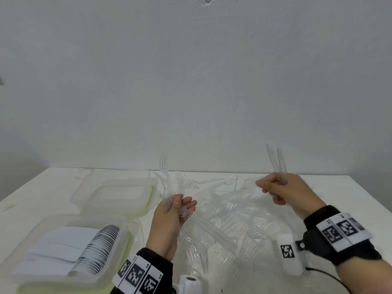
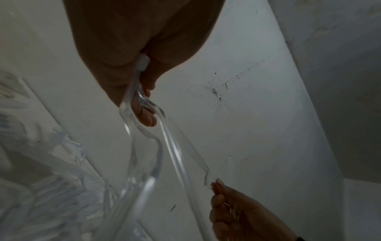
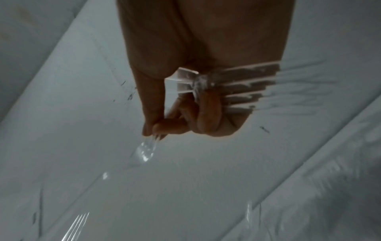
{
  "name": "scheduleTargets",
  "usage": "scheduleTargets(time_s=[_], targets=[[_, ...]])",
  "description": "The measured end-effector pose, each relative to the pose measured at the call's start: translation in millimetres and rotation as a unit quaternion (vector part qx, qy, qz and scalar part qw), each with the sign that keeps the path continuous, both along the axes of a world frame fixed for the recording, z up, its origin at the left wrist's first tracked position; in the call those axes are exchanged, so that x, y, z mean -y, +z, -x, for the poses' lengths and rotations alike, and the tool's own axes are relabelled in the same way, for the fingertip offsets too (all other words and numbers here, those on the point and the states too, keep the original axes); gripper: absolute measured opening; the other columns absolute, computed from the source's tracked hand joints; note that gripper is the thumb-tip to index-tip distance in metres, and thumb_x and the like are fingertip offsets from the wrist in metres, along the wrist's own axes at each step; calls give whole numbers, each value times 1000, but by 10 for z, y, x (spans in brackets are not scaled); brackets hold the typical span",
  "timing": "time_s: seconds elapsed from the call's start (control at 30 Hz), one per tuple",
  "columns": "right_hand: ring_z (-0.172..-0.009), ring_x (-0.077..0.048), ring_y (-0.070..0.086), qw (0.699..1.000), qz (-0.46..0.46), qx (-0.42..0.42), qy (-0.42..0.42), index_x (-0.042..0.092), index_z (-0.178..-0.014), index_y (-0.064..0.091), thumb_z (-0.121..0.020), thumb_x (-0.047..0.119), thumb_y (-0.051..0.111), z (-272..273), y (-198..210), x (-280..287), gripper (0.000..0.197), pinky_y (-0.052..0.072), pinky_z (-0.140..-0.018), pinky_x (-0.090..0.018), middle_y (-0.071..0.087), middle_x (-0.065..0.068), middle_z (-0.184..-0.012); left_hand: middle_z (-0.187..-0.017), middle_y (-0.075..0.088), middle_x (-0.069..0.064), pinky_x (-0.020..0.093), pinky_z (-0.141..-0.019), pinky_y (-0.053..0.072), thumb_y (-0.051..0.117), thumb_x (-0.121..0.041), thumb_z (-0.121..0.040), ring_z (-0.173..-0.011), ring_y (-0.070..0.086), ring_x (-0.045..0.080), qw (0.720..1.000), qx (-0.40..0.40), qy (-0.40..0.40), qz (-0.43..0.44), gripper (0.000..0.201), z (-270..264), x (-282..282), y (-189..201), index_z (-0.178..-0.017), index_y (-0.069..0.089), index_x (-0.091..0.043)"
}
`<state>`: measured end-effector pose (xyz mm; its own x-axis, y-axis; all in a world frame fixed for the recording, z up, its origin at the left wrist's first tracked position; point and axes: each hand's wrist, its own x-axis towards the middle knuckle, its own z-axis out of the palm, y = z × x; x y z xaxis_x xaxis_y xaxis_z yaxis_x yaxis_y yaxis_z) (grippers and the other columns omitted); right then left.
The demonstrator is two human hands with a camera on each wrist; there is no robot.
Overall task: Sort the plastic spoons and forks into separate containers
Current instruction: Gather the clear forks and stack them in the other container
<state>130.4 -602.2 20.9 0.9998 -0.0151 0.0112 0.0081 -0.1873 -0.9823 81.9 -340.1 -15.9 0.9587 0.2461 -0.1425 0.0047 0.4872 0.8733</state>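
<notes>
- A white table (image 1: pixel 360 200) stands against a plain white wall (image 1: pixel 191 81); its far edge runs along the foot of the wall.
- In the middle of the table lies a loose pile of clear plastic cutlery (image 1: pixel 229 213), spread between the two hands.
- On the left side there are two clear containers with green seals: the far container (image 1: pixel 114 194) shows nothing inside, and the near container (image 1: pixel 23 236) holds a row of white spoons (image 1: pixel 95 251).
- The right part of the table, beyond the pile, is bare up to its edge.
- The left hand (image 1: pixel 171 217) is raised over the table beside the far container, fingers curled around a bunch of clear forks (image 1: pixel 167 183) whose tines point up.
- The right hand (image 1: pixel 282 189) is lifted above the pile, closed in a fist on several clear pieces (image 1: pixel 275 160); their handles stick up toward the wall.
- Both wrists carry black bands with printed markers.
</notes>
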Motion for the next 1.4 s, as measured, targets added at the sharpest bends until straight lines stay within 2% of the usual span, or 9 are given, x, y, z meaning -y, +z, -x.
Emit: scheduleTargets(time_s=[0.1, 0.23, 0.37, 0.5, 0.77, 1.0, 1.1, 1.23, 1.4], targets=[[-50, -12, 36, 1000, -13, 0, 21, -3, -78, 67, -66, 19, 78, -118, 150, 97, 28, 29, -43, -22, 59, -3, -63, -94, 67, 18, 30, -78, 57, 46, -9, -100, -86, 71, 26, 999, 1, -39, -12, 16, 8, 9, -4, -101, 59, 0], [-52, -14, 34, 996, 30, -14, 80, -1, -72, 66, -59, 28, 81, -204, 238, 34, 36, 28, -43, -22, 52, -13, -70, -96, 68, 24, 30, -75, 60, 47, -7, -100, -83, 72, 29, 996, -5, -88, -5, 18, -15, 89, 5, -104, 58, 7], [-51, -14, 40, 970, 157, -37, 182, 5, -73, 72, -67, 29, 83, -236, 298, -146, 27, 33, -46, -20, 65, -1, -66, -93, 72, 23, 30, -74, 61, 50, -8, -98, -87, 72, 32, 990, -12, -138, -12, 18, -22, 163, 14, -104, 59, 7], [-50, -10, 42, 944, 213, -39, 251, 18, -62, 70, -71, 27, 83, -232, 321, -419, 18, 35, -49, -19, 65, 5, -63, -96, 73, 22, 31, -77, 60, 52, -10, -97, -93, 71, 32, 983, -14, -179, -32, 21, -5, 225, 19, -108, 60, 6], [-53, 3, 54, 946, 198, 10, 256, 14, -64, 65, -69, 19, 86, -215, 142, -711, 22, 40, -54, -11, 62, 12, -56, -104, 71, 25, 35, -88, 57, 54, -17, -94, -101, 69, 34, 976, 8, -213, -51, 29, 49, 270, 37, -108, 64, 6], [-51, -4, 47, 974, 156, 22, 163, 16, -61, 63, -65, 31, 87, -125, 0, -714, 29, 37, -49, -14, 59, 9, -54, -97, 74, 17, 32, -83, 59, 52, -8, -98, -95, 72, 28, 983, -9, -169, -76, 17, 36, 266, -15, -108, 62, 0], [-53, -1, 52, 969, 158, -4, 190, 17, -69, 67, -69, 39, 83, 46, -3, -683, 27, 38, -50, -13, 66, 4, -61, -95, 75, 14, 25, -75, 59, 52, -8, -98, -92, 73, 24, 990, -11, -117, -79, 17, 2, 214, -25, -111, 61, -2], [-63, -1, 63, 959, 134, 3, 248, 20, -95, 72, -73, 22, 83, 256, -83, -699, 25, 45, -67, -13, 72, -1, -70, -99, 75, 13, 24, -74, 57, 51, -10, -99, -93, 72, 24, 993, -9, -99, -69, 17, -11, 184, -18, -111, 61, -4], [-53, 4, 51, 968, 80, -16, 236, 20, -111, 70, -81, 9, 75, 317, -186, -749, 32, 37, -53, -7, 60, 12, -59, -104, 73, 17, 23, -78, 59, 50, -13, -99, -95, 70, 25, 993, -18, -105, -40, 22, 4, 212, -54, -114, 60, 1]])
